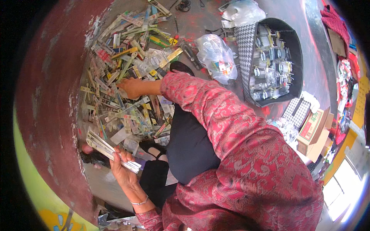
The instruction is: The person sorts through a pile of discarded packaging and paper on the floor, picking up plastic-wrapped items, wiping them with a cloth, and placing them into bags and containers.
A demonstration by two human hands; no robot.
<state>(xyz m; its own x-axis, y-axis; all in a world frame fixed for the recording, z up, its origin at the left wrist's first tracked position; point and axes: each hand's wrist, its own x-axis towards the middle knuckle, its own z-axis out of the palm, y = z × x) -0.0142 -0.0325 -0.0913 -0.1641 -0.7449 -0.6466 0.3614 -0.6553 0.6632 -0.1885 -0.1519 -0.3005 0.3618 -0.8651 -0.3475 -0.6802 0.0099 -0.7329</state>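
On the red floor (50, 96), our left hand (121, 169) clamps a packet stack (110, 150); our right hand (131, 86) rests spread on the loose pile (115, 69), apart from it. Stack may fan and slip.

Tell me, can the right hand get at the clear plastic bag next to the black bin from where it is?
Probably yes. The right hand rests on the pile of packets, and the clear plastic bag lies on open floor nearby with nothing over it, though the arm would have to swing across.

Flat carded packets (127, 73) litter the floor; clear packs fill a black bin (295, 57); a cardboard box (313, 129) stands nearby.
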